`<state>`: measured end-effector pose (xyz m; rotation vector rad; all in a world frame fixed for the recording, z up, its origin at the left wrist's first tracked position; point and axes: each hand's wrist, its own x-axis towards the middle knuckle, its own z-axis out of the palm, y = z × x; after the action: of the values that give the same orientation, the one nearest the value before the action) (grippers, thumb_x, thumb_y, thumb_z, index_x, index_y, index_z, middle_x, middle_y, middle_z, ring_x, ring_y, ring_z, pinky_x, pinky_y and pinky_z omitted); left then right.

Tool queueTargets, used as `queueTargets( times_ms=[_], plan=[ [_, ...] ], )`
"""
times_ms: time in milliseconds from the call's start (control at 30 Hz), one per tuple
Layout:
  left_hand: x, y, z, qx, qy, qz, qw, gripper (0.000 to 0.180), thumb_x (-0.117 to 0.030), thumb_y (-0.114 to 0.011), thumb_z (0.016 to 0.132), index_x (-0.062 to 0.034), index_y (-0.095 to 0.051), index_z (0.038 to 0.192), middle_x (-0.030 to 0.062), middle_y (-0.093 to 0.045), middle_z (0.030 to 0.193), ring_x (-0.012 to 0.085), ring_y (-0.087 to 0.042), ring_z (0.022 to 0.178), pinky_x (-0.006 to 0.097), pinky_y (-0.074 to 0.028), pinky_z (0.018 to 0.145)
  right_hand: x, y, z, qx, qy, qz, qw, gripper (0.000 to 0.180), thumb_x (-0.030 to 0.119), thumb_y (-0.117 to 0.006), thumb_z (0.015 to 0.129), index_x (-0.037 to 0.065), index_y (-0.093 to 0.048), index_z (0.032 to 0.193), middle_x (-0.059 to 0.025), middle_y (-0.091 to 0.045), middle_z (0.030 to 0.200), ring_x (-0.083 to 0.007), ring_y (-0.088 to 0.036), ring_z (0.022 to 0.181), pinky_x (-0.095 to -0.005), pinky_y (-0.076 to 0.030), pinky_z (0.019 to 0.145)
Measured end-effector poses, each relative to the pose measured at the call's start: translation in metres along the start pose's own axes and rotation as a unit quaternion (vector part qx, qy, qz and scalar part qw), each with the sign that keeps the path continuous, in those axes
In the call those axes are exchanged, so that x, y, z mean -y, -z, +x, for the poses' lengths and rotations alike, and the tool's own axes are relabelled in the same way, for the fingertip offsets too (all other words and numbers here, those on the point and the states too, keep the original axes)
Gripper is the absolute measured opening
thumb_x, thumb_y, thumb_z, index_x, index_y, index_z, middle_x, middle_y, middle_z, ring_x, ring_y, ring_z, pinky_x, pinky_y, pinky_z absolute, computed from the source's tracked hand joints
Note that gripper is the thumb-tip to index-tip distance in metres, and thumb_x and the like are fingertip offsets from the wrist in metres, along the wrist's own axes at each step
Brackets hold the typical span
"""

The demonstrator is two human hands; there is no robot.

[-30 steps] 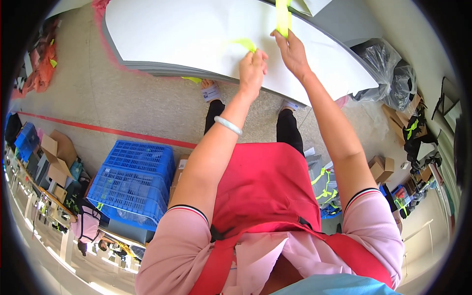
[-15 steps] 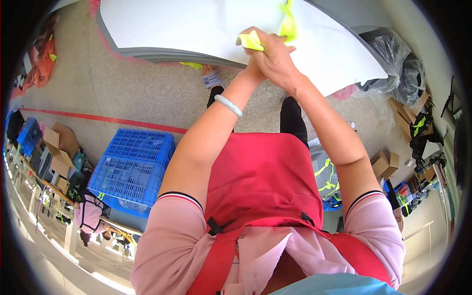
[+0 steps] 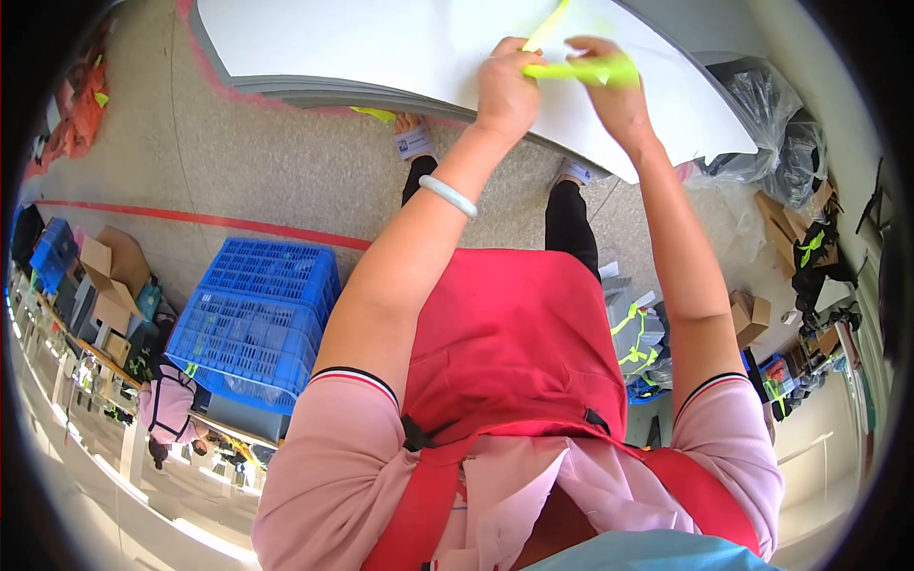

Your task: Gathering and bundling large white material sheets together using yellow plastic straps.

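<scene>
A bright yellow-green strap [image 3: 562,71] runs across from one hand to the other, above a stack of large white sheets [image 3: 381,57]. My left hand [image 3: 507,93] is closed around it, and a second length of the strap rises from that fist toward the top edge. My right hand [image 3: 624,109] holds the other part, which is smeared by motion at the fingers. Both hands are over the stack's near side, a short gap apart. The stack's lower sheets show grey edges.
Two blue plastic crates [image 3: 257,324] stand to the left beside a red floor line [image 3: 200,225]. Clear plastic bags [image 3: 762,114] lie right of the stack. Open cardboard boxes [image 3: 752,319] sit at the right. A person in pink [image 3: 167,409] is at the far left.
My hands were together with the strap bunched between them. They are now apart, the right one moved rightward, and the strap is drawn out between them.
</scene>
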<state>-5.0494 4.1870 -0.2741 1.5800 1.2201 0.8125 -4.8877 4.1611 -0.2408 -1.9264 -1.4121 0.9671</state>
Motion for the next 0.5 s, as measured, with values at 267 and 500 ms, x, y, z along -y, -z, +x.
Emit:
queueTargets(
  times_ms=[267,500],
  plan=[
    [-0.013,-0.007,-0.017,0.081,-0.114,0.148,0.979,0.038,0.010,-0.054,0.073,-0.0059,-0.070,0.104,0.0120,-0.058,0.126,0.0342,-0.056,0.115,0.041,-0.049,0.094,0.036,0.004,0.082,0.247,-0.067,-0.260,0.931,0.050,0.045,-0.059,0.092,-0.003,-0.072,0.089,-0.0175,-0.068,0.077,-0.0250,-0.064,0.073,-0.0403,-0.049,0.068],
    [-0.018,-0.005,-0.026,0.070,-0.082,0.099,0.989,0.026,0.004,-0.059,0.079,-0.0061,-0.068,0.101,0.0121,-0.053,0.134,0.0359,-0.050,0.120,0.043,-0.044,0.098,0.003,0.003,0.091,0.370,-0.073,-0.012,0.926,0.037,0.031,-0.067,0.091,0.009,-0.055,0.063,0.0056,-0.045,0.059,-0.0073,-0.038,0.051,-0.0280,-0.031,0.047]
  ],
)
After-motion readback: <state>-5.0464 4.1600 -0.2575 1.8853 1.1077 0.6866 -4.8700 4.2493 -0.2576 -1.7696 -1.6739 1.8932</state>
